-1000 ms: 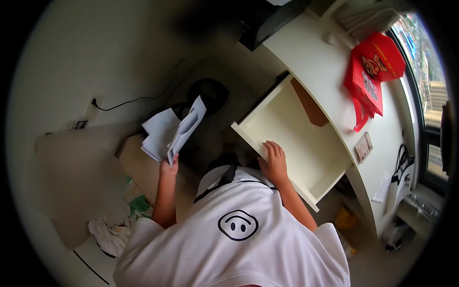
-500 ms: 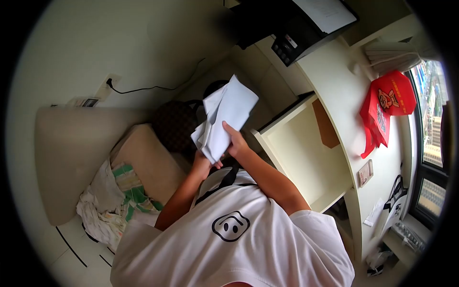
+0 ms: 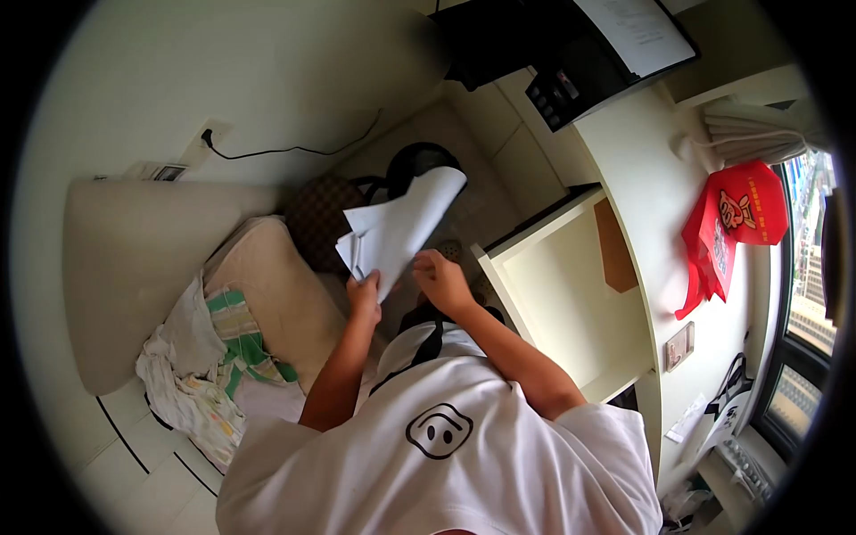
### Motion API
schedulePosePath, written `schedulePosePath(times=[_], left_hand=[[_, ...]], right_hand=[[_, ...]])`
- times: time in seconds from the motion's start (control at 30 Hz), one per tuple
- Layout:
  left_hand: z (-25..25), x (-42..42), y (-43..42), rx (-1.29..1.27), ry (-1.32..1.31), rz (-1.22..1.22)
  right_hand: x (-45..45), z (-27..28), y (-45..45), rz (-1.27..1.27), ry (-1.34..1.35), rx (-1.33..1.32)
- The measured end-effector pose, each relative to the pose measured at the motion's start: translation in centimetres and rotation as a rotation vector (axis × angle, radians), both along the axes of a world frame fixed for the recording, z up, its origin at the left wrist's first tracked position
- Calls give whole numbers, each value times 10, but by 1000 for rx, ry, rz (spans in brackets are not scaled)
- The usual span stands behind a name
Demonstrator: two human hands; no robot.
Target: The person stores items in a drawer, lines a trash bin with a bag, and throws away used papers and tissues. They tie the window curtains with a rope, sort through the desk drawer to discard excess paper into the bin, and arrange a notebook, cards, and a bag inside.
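Observation:
A stack of white paper sheets [image 3: 397, 223] is in front of my body, its far end curling over and several edges fanned out at the left. My left hand [image 3: 364, 296] grips the near end of the stack, thumb on top. Close against the right edge of the sheets is my right hand [image 3: 441, 281], its fingers curled and pinched together. Whether a sheet's edge is caught between those fingertips cannot be made out.
An open drawer [image 3: 571, 303] juts from the white desk [image 3: 615, 160] at right. On the desk are a black printer [image 3: 571, 85] and a red bag [image 3: 736, 218]. A beige cushion [image 3: 267, 267], rumpled cloths [image 3: 192, 357] and a brown checked bag [image 3: 312, 218] lie at left.
My right hand has moved off the top of the stack to its right edge. The sheets now curl at the far end, while my left hand shows more plainly gripping them.

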State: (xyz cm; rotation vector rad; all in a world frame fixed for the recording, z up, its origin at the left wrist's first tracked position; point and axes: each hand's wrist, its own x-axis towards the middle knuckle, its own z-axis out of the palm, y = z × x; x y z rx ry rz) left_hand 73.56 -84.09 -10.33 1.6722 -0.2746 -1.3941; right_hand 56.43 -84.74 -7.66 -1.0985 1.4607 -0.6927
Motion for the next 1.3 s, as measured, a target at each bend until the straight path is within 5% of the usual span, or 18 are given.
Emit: schedulePosePath(times=[0.07, 0.13, 0.17, 0.2, 0.27, 0.37, 0.6, 0.83, 0.9, 1.13, 1.23, 1.3], left_hand=[[-10, 5, -19, -28, -130, -127], [-35, 5, -41, -13, -222, -214], [-55, 4, -55, -249, -657, -413], [-74, 0, -69, -493, -1093, -602], [-94, -21, -101, -458, -1042, -632], [-160, -54, -158, -50, -1117, -1005], [-383, -76, -231, 4, -1256, -1475], [-436, -123, -269, 48, -1303, -1455], [-449, -127, -269, 49, -1262, -1181], [-366, -110, -259, 145, -1165, -1013], [-382, -73, -247, -48, -992, -745], [-329, -59, -224, -276, -1170, -528]], right_hand=[[-38, 43, 4, 52, 437, -640], [-64, 82, 21, -15, 711, -422], [-77, 78, 36, 9, 856, -316], [-88, 73, 46, 25, 848, -188], [-108, 46, 69, 90, 708, -58], [-110, 43, 68, 60, 556, -46], [-110, 37, 60, 73, 494, 58], [-113, 36, 60, 110, 484, 85], [-111, 36, 64, 60, 417, 132], [-103, 42, 52, -8, 451, 82], [-105, 34, 60, 122, 597, 24], [-104, 37, 59, 112, 571, 40]])
